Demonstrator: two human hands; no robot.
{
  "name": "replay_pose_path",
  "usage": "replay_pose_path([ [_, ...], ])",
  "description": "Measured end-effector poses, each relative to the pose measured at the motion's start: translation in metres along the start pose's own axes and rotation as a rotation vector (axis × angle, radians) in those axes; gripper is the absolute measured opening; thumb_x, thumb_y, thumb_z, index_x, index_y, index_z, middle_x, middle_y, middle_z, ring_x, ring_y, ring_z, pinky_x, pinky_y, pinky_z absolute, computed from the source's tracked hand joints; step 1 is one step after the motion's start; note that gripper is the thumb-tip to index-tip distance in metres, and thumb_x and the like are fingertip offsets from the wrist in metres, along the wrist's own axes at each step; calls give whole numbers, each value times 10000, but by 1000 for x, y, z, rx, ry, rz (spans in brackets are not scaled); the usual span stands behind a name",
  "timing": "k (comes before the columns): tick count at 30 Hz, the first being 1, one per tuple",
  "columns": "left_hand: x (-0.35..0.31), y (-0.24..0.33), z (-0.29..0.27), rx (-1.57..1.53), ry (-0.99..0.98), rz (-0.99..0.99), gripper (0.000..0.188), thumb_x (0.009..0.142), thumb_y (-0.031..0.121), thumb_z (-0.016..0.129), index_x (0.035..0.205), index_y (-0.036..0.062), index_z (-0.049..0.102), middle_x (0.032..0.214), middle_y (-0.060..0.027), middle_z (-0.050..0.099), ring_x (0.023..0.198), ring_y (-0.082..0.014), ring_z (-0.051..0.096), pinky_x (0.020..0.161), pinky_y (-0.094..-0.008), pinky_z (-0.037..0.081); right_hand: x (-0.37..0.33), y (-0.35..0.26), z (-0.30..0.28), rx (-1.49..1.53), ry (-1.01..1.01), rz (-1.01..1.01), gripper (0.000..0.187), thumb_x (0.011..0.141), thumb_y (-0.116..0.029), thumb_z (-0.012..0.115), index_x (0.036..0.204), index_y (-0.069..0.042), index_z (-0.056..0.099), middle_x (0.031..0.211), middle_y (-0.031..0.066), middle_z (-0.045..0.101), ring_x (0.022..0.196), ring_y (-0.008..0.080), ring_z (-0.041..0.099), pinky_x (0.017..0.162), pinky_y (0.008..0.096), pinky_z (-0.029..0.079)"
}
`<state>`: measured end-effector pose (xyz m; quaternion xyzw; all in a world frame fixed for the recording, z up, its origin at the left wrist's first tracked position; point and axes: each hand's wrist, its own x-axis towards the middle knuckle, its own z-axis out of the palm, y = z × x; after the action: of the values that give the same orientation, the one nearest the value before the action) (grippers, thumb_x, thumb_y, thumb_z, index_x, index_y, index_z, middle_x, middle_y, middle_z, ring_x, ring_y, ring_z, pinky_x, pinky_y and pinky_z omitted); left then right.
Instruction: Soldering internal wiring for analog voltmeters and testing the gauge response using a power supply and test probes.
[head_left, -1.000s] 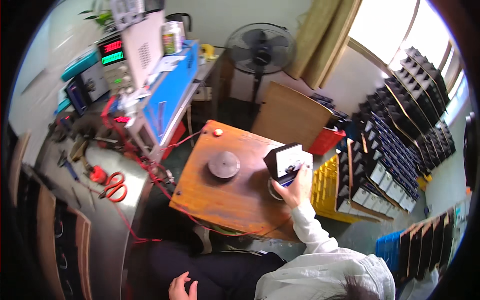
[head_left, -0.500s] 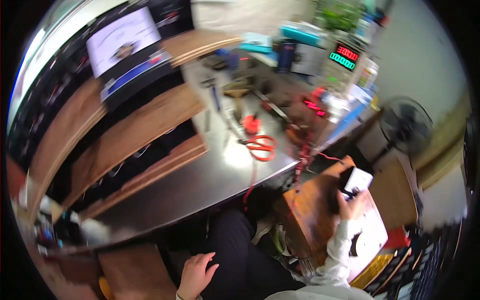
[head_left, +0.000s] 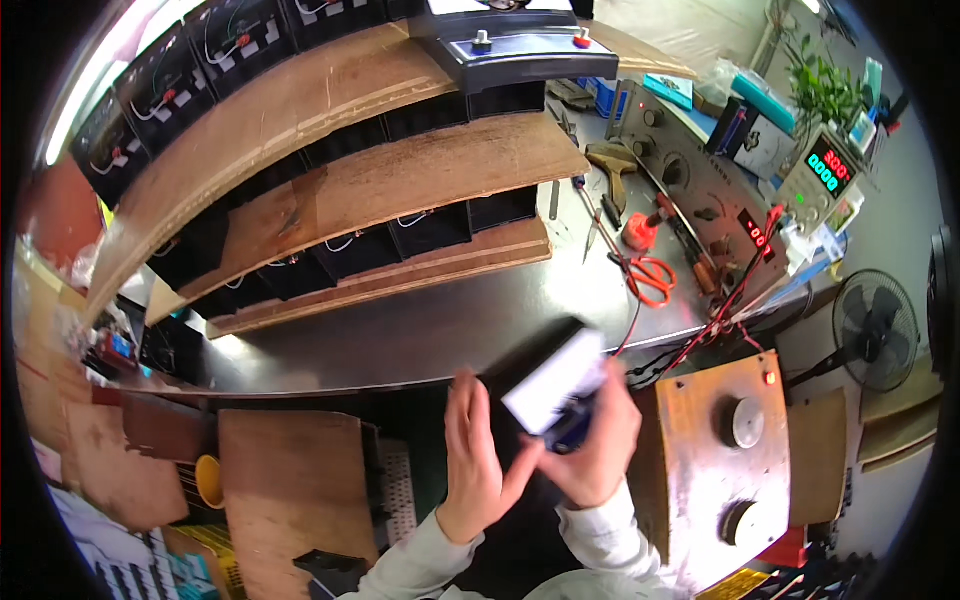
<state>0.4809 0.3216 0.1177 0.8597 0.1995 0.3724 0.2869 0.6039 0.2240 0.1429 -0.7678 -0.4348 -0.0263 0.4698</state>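
Holding a black, boxy, white-faced device (head_left: 555, 385) before the silvery metal table (head_left: 380, 345), the bare right hand (head_left: 600, 445) has its grip closed around the right side, probably leaving the face clear. The bare left hand (head_left: 475, 465) spreads its grip alongside; blur hides any contact. Farther left, brown wooden boards (head_left: 420, 175) separate black cases (head_left: 240, 45) into tiers.

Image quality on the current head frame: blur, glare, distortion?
Head view: the black-and-white device is smeared, likely motion blur, and the right hand is softened; the orange-handled scissors look sharper. Head view: glare whitens parts of the metal bench and wooden box. Head view: fisheye bends the shelf boards into arcs; corners go black.
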Motion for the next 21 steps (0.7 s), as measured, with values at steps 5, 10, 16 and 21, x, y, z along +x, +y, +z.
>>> replay_pose_path([
  [5,52,-39,-5,-296,-24,-225,1100,759,145,837,1582,11,119,1525,-301,325,1374,-446,386,1136,-492,308,26,-2,24,-179,-55,-97,1034,665,-264,862,1504,23,331,1387,239,519,1222,387,547,972,473,432],
  [10,66,-62,-23,-253,-197,-206,1194,703,293,890,1587,18,134,1526,-227,377,1341,-396,435,1120,-458,326,8,24,12,-39,78,-10,718,694,-93,876,1324,23,552,1287,205,568,1114,346,615,917,374,529],
  [16,77,-62,-26,-368,-211,-231,1194,743,216,868,1596,20,54,1316,-190,568,1222,-328,557,1053,-430,413,-22,21,14,367,54,387,358,797,0,809,1103,19,623,1036,122,679,849,159,689,756,276,547],
  [21,79,-67,-27,-101,-233,12,1207,756,143,845,1595,33,-15,1224,-156,620,1182,-278,604,954,-375,529,-25,17,20,399,126,356,270,851,-4,772,1075,19,624,906,92,713,776,119,690,704,249,539],
])
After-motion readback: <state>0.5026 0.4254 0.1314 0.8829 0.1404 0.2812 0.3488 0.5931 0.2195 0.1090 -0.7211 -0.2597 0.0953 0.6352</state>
